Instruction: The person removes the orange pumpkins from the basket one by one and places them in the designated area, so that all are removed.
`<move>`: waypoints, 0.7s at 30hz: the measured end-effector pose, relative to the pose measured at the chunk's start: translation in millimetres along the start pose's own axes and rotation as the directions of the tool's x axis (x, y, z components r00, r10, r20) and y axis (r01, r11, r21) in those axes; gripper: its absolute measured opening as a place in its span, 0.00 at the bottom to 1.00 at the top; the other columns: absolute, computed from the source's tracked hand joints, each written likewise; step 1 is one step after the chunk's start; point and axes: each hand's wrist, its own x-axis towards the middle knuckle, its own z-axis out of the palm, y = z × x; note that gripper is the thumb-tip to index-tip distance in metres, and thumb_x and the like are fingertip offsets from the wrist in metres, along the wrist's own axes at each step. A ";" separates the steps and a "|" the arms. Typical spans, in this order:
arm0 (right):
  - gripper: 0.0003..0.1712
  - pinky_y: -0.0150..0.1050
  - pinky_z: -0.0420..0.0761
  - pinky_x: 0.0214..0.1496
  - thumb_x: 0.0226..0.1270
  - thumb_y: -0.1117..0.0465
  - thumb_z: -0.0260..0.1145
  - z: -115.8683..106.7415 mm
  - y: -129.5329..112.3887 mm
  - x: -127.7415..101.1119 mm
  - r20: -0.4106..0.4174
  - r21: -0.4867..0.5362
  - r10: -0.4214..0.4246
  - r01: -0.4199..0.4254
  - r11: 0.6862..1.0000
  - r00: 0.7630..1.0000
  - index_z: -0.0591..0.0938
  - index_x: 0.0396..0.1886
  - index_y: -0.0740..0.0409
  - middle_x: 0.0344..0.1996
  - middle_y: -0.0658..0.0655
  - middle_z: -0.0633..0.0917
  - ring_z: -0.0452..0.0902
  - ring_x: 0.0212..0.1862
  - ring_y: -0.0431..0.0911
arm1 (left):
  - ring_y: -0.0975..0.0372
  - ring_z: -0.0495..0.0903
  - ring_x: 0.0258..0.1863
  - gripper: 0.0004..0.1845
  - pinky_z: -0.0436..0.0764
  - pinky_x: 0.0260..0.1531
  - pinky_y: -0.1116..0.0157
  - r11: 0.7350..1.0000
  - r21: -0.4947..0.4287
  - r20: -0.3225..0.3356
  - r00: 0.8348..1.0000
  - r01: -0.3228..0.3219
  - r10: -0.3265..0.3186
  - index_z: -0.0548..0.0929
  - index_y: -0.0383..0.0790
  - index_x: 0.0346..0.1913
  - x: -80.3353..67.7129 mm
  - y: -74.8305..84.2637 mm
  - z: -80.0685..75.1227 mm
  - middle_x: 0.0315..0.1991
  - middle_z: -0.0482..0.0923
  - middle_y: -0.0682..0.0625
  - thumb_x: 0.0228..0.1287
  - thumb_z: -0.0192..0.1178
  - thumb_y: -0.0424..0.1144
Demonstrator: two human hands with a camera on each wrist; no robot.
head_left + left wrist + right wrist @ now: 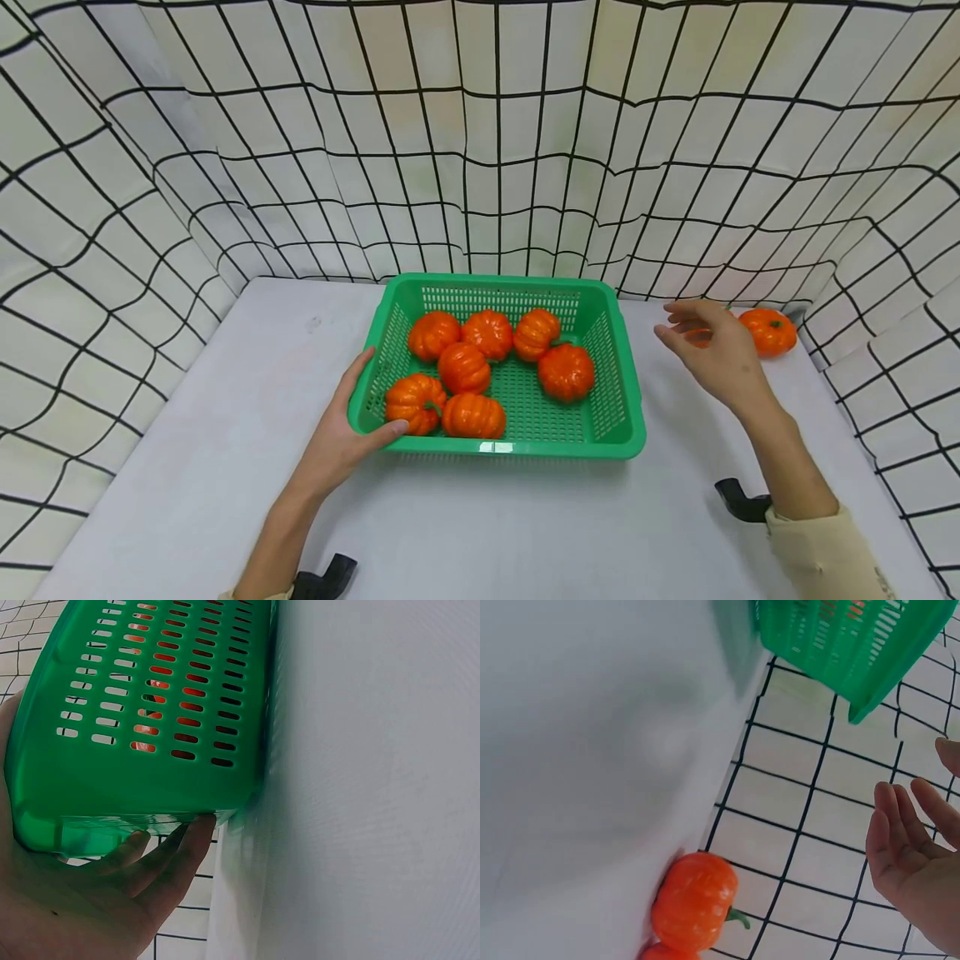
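Left hand (pixel 341 437) grips near-left corner of green perforated plastic basket (pixel 618 421), thumb on rim, fingers curled under the corner. Basket sits mid-surface on white surface (pixel 225 433), holding seven orange ribbed plastic pumpkins (pixel 463 367). Right hand (pixel 716 350) hovers open, fingers relaxed, near loose orange pumpkin (pixel 771 331) at far-right corner.
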 end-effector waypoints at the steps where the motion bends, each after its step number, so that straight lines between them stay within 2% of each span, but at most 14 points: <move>1: 0.23 0.18 0.74 0.50 0.74 0.53 0.69 0.8 -2.3 -0.2 0.005 0.014 -0.006 0.006 1.000 1.000 0.81 0.63 0.60 0.53 0.63 0.85 0.81 0.53 0.54 | 0.44 0.57 0.81 0.55 0.62 0.74 0.35 1.000 -0.001 0.000 1.000 -0.001 0.001 0.46 0.71 0.83 -0.1 0.4 0.0 0.86 0.47 0.48 0.64 0.72 0.44; 6: 0.23 0.18 0.74 0.51 0.75 0.52 0.69 4.7 -11.9 -1.5 0.024 0.057 -0.028 0.027 0.998 0.999 0.81 0.63 0.57 0.55 0.60 0.85 0.80 0.53 0.49 | 0.43 0.55 0.81 0.55 0.61 0.75 0.34 1.000 -0.002 -0.002 1.000 0.005 -0.005 0.46 0.71 0.83 -1.1 1.3 -0.1 0.86 0.45 0.48 0.63 0.72 0.44; 11: 0.23 0.16 0.74 0.52 0.75 0.52 0.68 9.7 -19.7 -2.7 0.044 0.077 -0.043 0.040 0.996 0.998 0.80 0.64 0.58 0.56 0.60 0.84 0.79 0.56 0.49 | 0.44 0.55 0.82 0.55 0.61 0.75 0.34 1.000 0.000 -0.003 1.000 0.005 -0.005 0.46 0.72 0.83 0.9 -0.4 0.4 0.86 0.45 0.49 0.63 0.72 0.45; 16: 0.22 0.15 0.74 0.52 0.75 0.55 0.69 16.8 -28.3 -4.6 0.067 0.132 -0.073 0.064 0.989 0.995 0.80 0.63 0.59 0.57 0.60 0.82 0.79 0.56 0.50 | 0.44 0.56 0.81 0.55 0.62 0.75 0.35 1.000 0.003 -0.005 1.000 0.003 -0.003 0.46 0.72 0.83 1.0 -1.4 0.3 0.86 0.45 0.48 0.64 0.72 0.45; 21: 0.20 0.16 0.75 0.54 0.73 0.61 0.70 23.9 -37.2 -8.5 0.047 0.213 -0.126 0.113 0.970 0.991 0.81 0.61 0.59 0.56 0.58 0.82 0.78 0.56 0.43 | 0.44 0.57 0.81 0.55 0.63 0.74 0.35 1.000 0.009 -0.006 1.000 0.003 -0.003 0.46 0.72 0.83 -0.5 -0.1 -0.3 0.86 0.46 0.48 0.64 0.72 0.45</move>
